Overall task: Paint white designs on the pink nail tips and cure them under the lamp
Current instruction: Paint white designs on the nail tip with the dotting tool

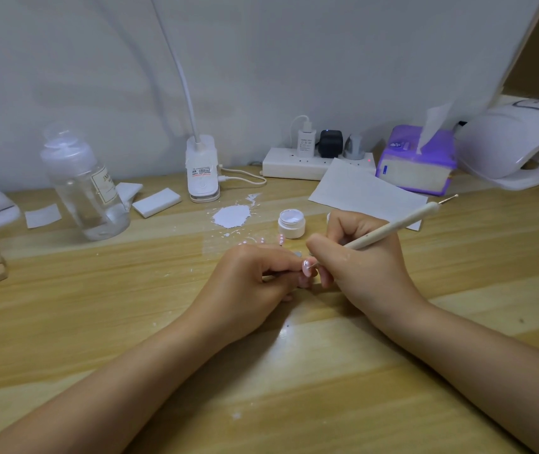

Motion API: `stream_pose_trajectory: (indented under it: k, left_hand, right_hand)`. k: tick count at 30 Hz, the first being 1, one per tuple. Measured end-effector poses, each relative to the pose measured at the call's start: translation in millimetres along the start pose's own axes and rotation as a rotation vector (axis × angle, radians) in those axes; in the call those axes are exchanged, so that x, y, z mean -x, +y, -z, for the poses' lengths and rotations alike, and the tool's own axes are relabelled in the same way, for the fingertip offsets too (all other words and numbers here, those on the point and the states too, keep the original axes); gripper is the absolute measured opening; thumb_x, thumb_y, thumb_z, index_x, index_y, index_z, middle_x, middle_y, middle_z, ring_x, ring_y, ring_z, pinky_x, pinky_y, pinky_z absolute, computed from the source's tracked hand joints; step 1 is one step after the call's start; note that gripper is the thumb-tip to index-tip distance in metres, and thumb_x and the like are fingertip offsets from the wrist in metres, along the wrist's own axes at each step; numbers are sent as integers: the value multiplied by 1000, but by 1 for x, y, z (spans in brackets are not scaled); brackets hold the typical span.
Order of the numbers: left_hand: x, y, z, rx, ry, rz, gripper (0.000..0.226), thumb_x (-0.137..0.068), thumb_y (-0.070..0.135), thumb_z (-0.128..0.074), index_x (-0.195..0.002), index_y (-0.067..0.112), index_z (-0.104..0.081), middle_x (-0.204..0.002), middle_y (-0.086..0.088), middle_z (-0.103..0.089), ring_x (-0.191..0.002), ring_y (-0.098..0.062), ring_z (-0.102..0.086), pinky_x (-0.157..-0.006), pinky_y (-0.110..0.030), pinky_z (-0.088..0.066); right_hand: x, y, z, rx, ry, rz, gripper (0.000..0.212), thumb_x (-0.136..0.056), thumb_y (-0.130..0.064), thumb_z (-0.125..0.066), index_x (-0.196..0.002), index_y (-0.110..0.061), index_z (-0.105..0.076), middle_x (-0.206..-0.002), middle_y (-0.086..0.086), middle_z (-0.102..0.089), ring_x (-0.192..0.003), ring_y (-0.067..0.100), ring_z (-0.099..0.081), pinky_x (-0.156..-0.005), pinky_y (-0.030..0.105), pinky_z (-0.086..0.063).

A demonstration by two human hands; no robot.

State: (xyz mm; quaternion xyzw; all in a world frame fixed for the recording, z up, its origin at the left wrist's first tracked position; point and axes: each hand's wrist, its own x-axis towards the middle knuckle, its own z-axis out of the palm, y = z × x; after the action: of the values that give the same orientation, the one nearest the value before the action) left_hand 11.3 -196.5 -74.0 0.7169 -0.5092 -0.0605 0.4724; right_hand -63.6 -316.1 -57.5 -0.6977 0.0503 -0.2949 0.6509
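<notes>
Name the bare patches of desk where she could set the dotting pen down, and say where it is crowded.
Bare: the desk between the forearms, and right of the right hand below the paper. Crowded: around the jar, paint spill and finished tips.

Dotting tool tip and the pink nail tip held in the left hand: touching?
Touching. The head view shows the dotting tool, held by the right hand, ending on the pink nail tip pinched by the left hand, no gap visible.
</notes>
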Motion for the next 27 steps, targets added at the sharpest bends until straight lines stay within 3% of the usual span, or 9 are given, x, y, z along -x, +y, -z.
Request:
stream_pose_trajectory:
  k: [4, 9, 27]
  left_hand:
    - [0, 1, 0, 14, 4, 2, 18, -83, -3, -62, -78, 10, -73, -74, -4, -68, -62, -5, -56, -58, -17, -50]
    - [0, -1, 0, -1, 9, -1, 15, -84, -3, -61, -79, 5, -73, -73, -7, -67, -65, -21, -60, -60, -28, -53]
    - [-1, -1, -1, 13, 5, -5, 15, -84, -2, -62, -79, 7, -73, -73, -8, -67, -66, -21, -59, -58, -23, -53]
  right_hand:
    - [0, 0, 0, -9, 5, -1, 38, -72, 12, -50, -45, -8, -34, -30, -2, -43, -32, 10, -49, -37, 14, -38]
    - [1, 0, 0, 7, -1, 6, 40, -72, 12, -50, -44, -10, -34, -30, -3, -44, -32, 9, -48, -37, 13, -37]
    - [0, 0, 0, 0, 0, -6, 39, -73, 12, -50, -45, -9, -33, -29, -3, -42, -32, 9, -49, -37, 13, -37]
